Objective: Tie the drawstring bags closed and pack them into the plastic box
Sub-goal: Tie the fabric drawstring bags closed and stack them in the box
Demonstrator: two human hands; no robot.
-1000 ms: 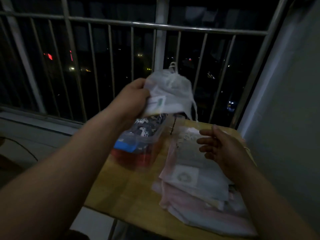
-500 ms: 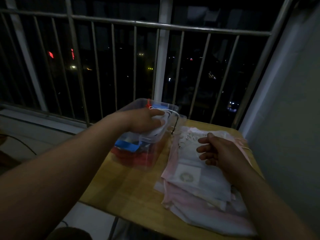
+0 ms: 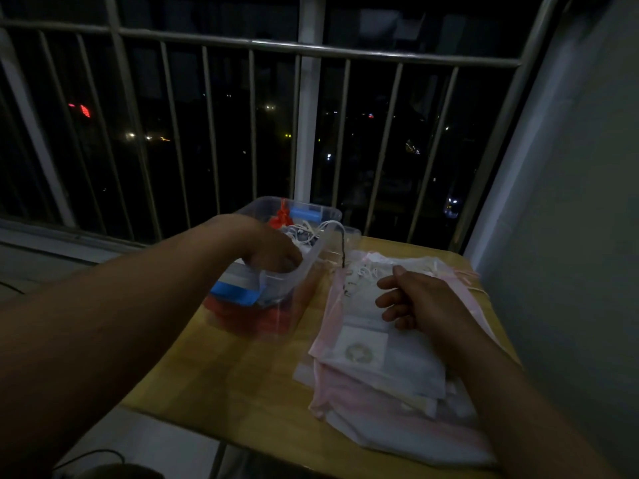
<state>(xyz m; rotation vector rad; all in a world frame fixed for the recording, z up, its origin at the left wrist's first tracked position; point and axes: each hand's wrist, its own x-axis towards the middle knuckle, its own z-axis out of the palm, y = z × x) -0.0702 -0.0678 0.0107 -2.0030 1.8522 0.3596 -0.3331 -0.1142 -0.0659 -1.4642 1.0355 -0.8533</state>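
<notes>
Clear plastic box (image 3: 300, 206) sits on our wooden table (image 3: 238, 378) with red, blue and white bags (image 3: 249, 314) packed inside, and our left hand (image 3: 269, 248) dips into it, fingers hidden behind the wall (we cannot tell their grip). Our right hand (image 3: 427, 300) rests loosely curled, holding nothing, on the stack of pale drawstring bags (image 3: 383, 375) just beside the box.

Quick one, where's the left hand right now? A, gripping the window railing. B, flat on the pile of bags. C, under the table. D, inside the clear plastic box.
D: the left hand dips over the rim into the plastic box, while the right hand is the one resting on the pile of bags.
</notes>
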